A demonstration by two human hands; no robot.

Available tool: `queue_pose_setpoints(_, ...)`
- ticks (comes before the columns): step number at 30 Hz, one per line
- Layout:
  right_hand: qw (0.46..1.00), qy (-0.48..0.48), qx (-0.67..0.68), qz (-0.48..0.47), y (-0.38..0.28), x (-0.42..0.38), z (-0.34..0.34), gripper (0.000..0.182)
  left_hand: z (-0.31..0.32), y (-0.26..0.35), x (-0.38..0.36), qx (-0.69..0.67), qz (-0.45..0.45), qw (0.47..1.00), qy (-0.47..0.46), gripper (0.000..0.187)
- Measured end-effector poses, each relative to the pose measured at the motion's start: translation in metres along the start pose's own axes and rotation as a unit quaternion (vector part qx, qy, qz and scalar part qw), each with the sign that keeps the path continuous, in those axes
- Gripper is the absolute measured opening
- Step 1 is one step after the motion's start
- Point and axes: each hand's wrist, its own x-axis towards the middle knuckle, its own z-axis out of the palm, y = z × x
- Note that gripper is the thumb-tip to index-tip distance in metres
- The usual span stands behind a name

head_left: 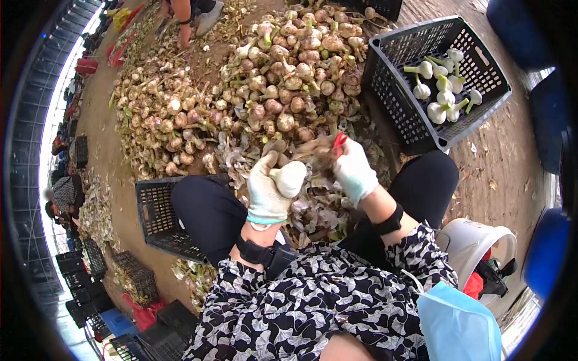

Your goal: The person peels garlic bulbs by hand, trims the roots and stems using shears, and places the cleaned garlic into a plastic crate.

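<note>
My left hand (265, 186), in a white glove, is closed round a clean white garlic bulb (291, 179), whose pale stem lies toward the palm. My right hand (355, 171), gloved too, grips a small tool with a red handle (339, 143); its working end is hidden. Brown, fibrous roots or peel (319, 151) sit by its fingers, partly blurred. Beyond both hands rises a big pile of unpeeled garlic bulbs (283, 78). Loose papery skins (319, 210) cover the ground between my knees.
At the right stands a black crate (415, 129) with several white bulbs (444, 96) in it. Another black crate (159, 231) is by my left knee. A white bucket (460, 240) stands at my right. Another person's hand (185, 37) reaches down beyond the pile.
</note>
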Motion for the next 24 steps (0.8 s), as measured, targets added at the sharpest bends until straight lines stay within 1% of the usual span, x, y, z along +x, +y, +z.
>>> queue_pose_setpoints(1, 0.999, 0.049, 0.000, 0.005, 0.014, 0.012, -0.010, 0.009, -0.002, 0.005, -0.001, -0.024, -0.033, 0.999, 0.021, 0.016)
queue_pose_setpoints(2, 0.996, 0.000, -0.091, 0.009, 0.007, 0.012, -0.016, 0.012, -0.006, 0.008, 0.001, -0.060, -0.051, 0.997, -0.005, 0.019)
queue_pose_setpoints(3, 0.982, -0.050, -0.183, 0.014, 0.000, 0.012, -0.020, 0.014, -0.012, 0.011, 0.005, -0.099, -0.067, 0.992, -0.030, 0.022)
queue_pose_setpoints(4, 0.945, -0.137, -0.276, -0.109, -0.006, 0.008, -0.024, 0.018, -0.019, 0.011, 0.009, -0.104, -0.066, 0.992, -0.028, 0.022)
queue_pose_setpoints(5, 0.878, -0.222, -0.358, -0.228, -0.015, 0.002, -0.025, 0.022, -0.022, 0.012, 0.011, -0.079, -0.068, 0.994, -0.035, 0.022)
queue_pose_setpoints(6, 0.842, -0.234, -0.405, -0.268, -0.005, 0.006, -0.025, 0.031, -0.025, 0.012, 0.012, -0.052, -0.070, 0.995, -0.043, 0.022)
queue_pose_setpoints(7, 0.843, -0.235, -0.404, -0.267, -0.005, 0.005, -0.021, 0.031, -0.027, 0.011, 0.011, -0.052, -0.071, 0.995, -0.041, 0.022)
queue_pose_setpoints(8, 0.898, -0.191, -0.319, -0.235, -0.021, 0.002, -0.008, 0.033, -0.020, 0.011, 0.007, -0.034, -0.066, 0.997, -0.026, 0.022)
queue_pose_setpoints(9, 0.941, -0.141, -0.233, -0.201, -0.030, 0.001, 0.002, 0.035, -0.013, 0.008, 0.008, -0.017, -0.065, 0.998, -0.015, 0.021)
queue_pose_setpoints(10, 0.953, -0.221, -0.172, -0.114, -0.017, 0.000, 0.004, 0.037, -0.036, 0.007, 0.022, -0.011, -0.102, 0.993, -0.059, 0.023)
queue_pose_setpoints(11, 0.920, -0.183, -0.279, -0.206, -0.019, -0.008, 0.017, 0.037, -0.027, 0.009, 0.019, 0.020, -0.115, 0.992, 0.048, 0.027)
queue_pose_setpoints(13, 0.884, -0.217, -0.405, -0.082, 0.004, 0.005, 0.009, 0.031, -0.015, 0.014, 0.027, 0.022, -0.098, 0.987, 0.123, 0.029)
queue_pose_setpoints(14, 0.884, -0.214, -0.415, 0.018, -0.001, 0.015, 0.005, 0.029, -0.001, 0.020, 0.031, -0.009, -0.076, 0.985, 0.153, 0.028)
queue_pose_setpoints(15, 0.875, -0.209, -0.419, 0.119, -0.007, 0.029, 0.000, 0.028, 0.003, 0.024, 0.046, 0.008, -0.051, 0.986, 0.162, 0.026)
queue_pose_setpoints(16, 0.878, -0.177, -0.431, 0.112, 0.005, 0.047, -0.010, 0.030, 0.048, 0.023, 0.035, 0.024, -0.006, 0.997, 0.069, 0.028)
queue_pose_setpoints(17, 0.880, -0.133, -0.439, 0.126, 0.016, 0.067, -0.016, 0.033, 0.090, 0.023, 0.019, 0.038, 0.040, 0.998, -0.023, 0.030)
queue_pose_setpoints(18, 0.886, -0.134, -0.433, 0.098, 0.008, 0.074, -0.020, 0.036, 0.079, 0.020, 0.032, -0.077, -0.042, 0.973, -0.215, 0.036)
queue_pose_setpoints(19, 0.891, -0.137, -0.428, 0.066, -0.003, 0.083, -0.025, 0.038, 0.069, 0.018, 0.046, -0.188, -0.118, 0.891, -0.397, 0.043)
queue_pose_setpoints(20, 0.879, -0.037, -0.463, 0.110, 0.002, 0.104, -0.028, 0.041, 0.102, 0.015, 0.022, 0.122, 0.101, 0.966, -0.206, 0.039)
queue_pose_setpoints(21, 0.857, 0.067, -0.489, 0.150, 0.003, 0.125, -0.030, 0.044, 0.096, 0.013, 0.031, 0.141, 0.137, 0.973, -0.121, 0.036)
queue_pose_setpoints(22, 0.839, 0.099, -0.523, 0.109, 0.003, 0.145, -0.039, 0.049, 0.078, 0.021, 0.035, 0.154, 0.072, 0.981, -0.092, 0.034)
queue_pose_setpoints(23, 0.828, 0.134, -0.536, 0.093, -0.009, 0.159, -0.041, 0.046, 0.054, 0.032, 0.037, 0.168, 0.005, 0.984, -0.059, 0.031)
queue_pose_setpoints(24, 0.830, 0.205, -0.516, 0.058, -0.012, 0.175, -0.041, 0.044, 0.038, 0.034, 0.038, 0.165, 0.007, 0.986, -0.027, 0.030)
